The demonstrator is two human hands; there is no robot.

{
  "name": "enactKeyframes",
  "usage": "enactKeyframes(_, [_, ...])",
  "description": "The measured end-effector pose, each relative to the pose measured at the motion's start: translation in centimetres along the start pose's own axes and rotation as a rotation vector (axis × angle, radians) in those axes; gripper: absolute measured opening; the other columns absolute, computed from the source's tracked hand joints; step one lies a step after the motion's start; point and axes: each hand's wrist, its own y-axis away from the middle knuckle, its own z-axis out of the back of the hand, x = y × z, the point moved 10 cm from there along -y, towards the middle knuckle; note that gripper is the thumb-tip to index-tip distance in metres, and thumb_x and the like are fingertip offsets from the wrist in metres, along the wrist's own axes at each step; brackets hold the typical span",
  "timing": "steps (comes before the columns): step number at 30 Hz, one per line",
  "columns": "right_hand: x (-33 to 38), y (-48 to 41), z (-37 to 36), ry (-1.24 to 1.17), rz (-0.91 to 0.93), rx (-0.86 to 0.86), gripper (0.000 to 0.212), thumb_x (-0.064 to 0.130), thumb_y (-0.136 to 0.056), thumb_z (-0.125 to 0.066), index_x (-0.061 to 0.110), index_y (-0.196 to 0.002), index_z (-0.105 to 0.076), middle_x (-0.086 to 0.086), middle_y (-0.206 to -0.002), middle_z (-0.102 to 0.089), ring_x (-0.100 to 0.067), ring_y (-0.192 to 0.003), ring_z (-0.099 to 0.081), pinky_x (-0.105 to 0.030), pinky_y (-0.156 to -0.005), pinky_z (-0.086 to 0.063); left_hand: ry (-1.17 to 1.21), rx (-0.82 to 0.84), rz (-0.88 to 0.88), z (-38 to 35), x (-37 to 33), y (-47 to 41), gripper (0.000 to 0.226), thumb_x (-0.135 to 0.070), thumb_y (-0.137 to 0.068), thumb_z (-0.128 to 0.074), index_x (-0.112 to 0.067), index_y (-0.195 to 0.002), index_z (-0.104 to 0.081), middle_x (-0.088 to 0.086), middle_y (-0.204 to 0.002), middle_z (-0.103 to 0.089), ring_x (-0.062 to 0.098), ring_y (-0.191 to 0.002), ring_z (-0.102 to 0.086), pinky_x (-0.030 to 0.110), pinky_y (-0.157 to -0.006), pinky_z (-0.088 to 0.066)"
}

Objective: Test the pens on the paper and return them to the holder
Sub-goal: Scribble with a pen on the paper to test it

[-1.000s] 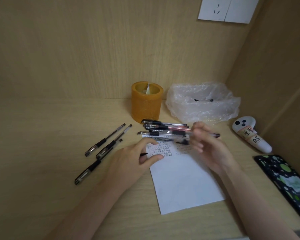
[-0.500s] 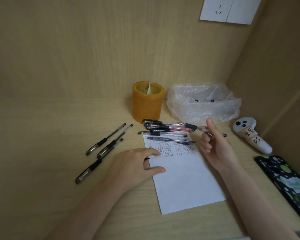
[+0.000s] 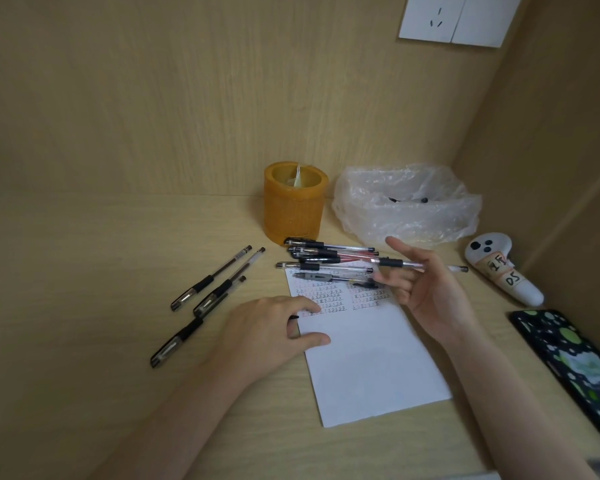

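Note:
A white sheet of paper [image 3: 368, 362] lies on the desk, its top part covered with small red and black marks. My left hand [image 3: 267, 336] rests on the sheet's left edge with a small black pen cap under its fingers. My right hand [image 3: 426, 289] is raised above the paper's right side and holds a clear uncapped pen [image 3: 392, 262] between its fingers, lying level. Several pens [image 3: 326, 259] are piled at the top of the sheet. Three capped black pens [image 3: 208, 291] lie to the left. The orange holder [image 3: 294, 209] stands behind the pile.
A crumpled clear plastic bag [image 3: 406, 209] sits right of the holder. A white controller [image 3: 499, 268] lies by the right wall, and a phone in a green-spotted case [image 3: 575, 362] lies nearer. Wooden walls close the back and right, with a socket plate [image 3: 458, 19] above.
My right hand has lifted the clear pen off the pile and drawn it right, turning palm up. My left hand slid slightly down the paper's edge.

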Motion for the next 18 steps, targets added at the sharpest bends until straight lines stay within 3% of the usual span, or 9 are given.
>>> enactKeyframes(2, [0.0,0.3,-0.5,0.092,-0.006,0.029,0.043,0.037,-0.097,-0.037,0.007,-0.104,-0.067,-0.017,-0.078,-0.073,-0.023,-0.07,-0.072,-0.017,-0.036,-0.033,0.005,0.006,0.001,0.0,0.0,0.0,0.045,-0.067,-0.069,-0.06,-0.044,-0.107,-0.059,-0.011,-0.059,-0.048,0.003,-0.061,-0.051,0.023,-0.06,-0.044])
enactKeyframes(3, [0.2,0.3,-0.3,0.166,0.021,-0.007,0.044,0.041,-0.095,-0.044,0.005,-0.095,-0.068,-0.017,-0.073,-0.072,-0.022,-0.061,-0.069,-0.017,-0.034,-0.029,0.005,0.007,0.002,0.0,0.0,0.0,0.045,-0.067,-0.069,-0.06,-0.044,-0.107,-0.059,-0.011,-0.059,-0.048,0.003,-0.061,-0.051,0.023,-0.061,-0.045])
enactKeyframes(5, [1.2,0.5,0.6,0.339,0.148,-0.135,0.038,0.037,-0.085,-0.063,0.001,-0.072,-0.063,-0.007,-0.05,-0.059,-0.017,-0.041,-0.047,-0.017,-0.035,-0.021,-0.005,0.006,0.002,0.0,0.0,0.1,0.045,-0.067,-0.069,-0.06,-0.044,-0.107,-0.059,-0.012,-0.059,-0.048,0.003,-0.061,-0.051,0.022,-0.06,-0.045])
enactKeyframes(8, [1.7,0.7,1.6,0.42,0.259,-0.267,0.047,0.021,-0.077,-0.077,0.011,-0.049,-0.041,0.003,-0.037,-0.033,-0.012,-0.035,-0.025,-0.017,-0.037,-0.019,-0.013,0.006,-0.002,0.0,-0.1,0.0,0.045,-0.067,-0.069,-0.06,-0.044,-0.107,-0.059,-0.013,-0.058,-0.047,0.003,-0.061,-0.051,0.02,-0.059,-0.043])
enactKeyframes(12, [1.6,0.8,1.9,0.554,0.303,-0.338,0.051,0.023,-0.076,-0.079,0.013,-0.047,-0.038,-0.002,-0.044,-0.031,-0.012,-0.041,-0.024,-0.019,-0.04,-0.021,-0.01,0.006,0.004,0.0,0.0,0.0,0.044,-0.066,-0.069,-0.061,-0.043,-0.107,-0.059,-0.012,-0.058,-0.046,0.003,-0.062,-0.051,0.022,-0.06,-0.045])
enactKeyframes(18, [2.0,1.1,3.2,0.57,0.34,-0.455,0.041,0.0,-0.076,-0.06,0.015,-0.047,-0.036,0.009,-0.039,-0.03,-0.012,-0.043,-0.025,-0.024,-0.041,-0.022,-0.003,0.001,0.002,0.0,0.1,0.0,0.045,-0.067,-0.069,-0.06,-0.042,-0.106,-0.06,-0.012,-0.06,-0.05,0.003,-0.063,-0.052,0.023,-0.061,-0.047])
